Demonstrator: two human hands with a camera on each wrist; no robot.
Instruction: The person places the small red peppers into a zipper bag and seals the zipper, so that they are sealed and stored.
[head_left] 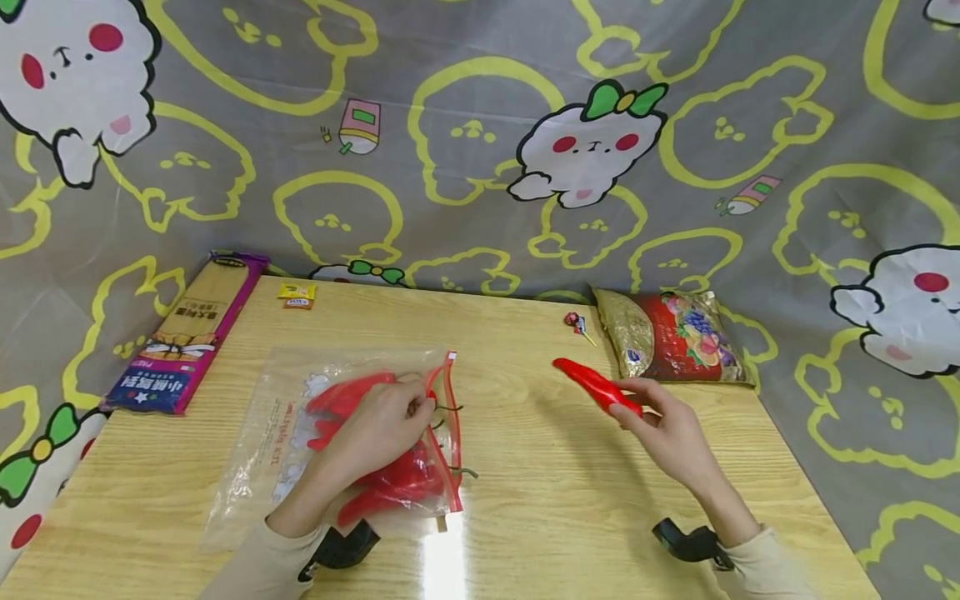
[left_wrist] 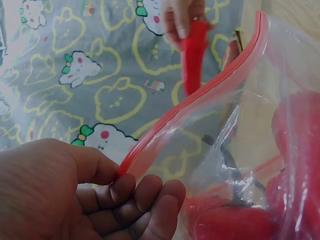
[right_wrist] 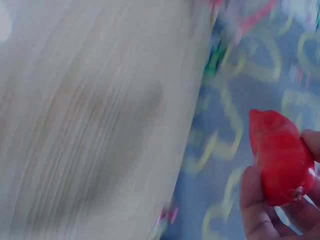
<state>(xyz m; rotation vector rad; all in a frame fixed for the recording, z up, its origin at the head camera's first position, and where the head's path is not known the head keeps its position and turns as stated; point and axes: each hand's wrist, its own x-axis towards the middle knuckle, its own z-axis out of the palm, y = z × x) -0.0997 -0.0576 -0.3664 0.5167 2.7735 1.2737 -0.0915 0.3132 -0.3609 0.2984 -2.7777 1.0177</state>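
Observation:
A clear zip bag (head_left: pixel 258 425) with a red zip strip (left_wrist: pixel 197 97) lies on the left half of the table, its mouth to the right and parted. Several red peppers (head_left: pixel 405 483) with dark green stems show through the plastic. My left hand (head_left: pixel 382 423) pinches the strip between thumb and forefinger, and its arm crosses over the bag, hiding part of it. Off to the right, above the table, my right hand (head_left: pixel 663 429) holds one long red pepper (head_left: pixel 588 382) by its thicker end, the tip pointing up and left. The right wrist view is blurred around this pepper (right_wrist: pixel 282 160).
A pasta packet (head_left: pixel 183 333) lies at the back left, near small yellow and orange wrapped pieces (head_left: pixel 297 294). Toward the back right are a lollipop (head_left: pixel 576 322) and a gold and red fruit-printed bag (head_left: pixel 675 337). Patterned cloth (head_left: pixel 465 167) hangs behind the wooden table (head_left: pixel 517 533).

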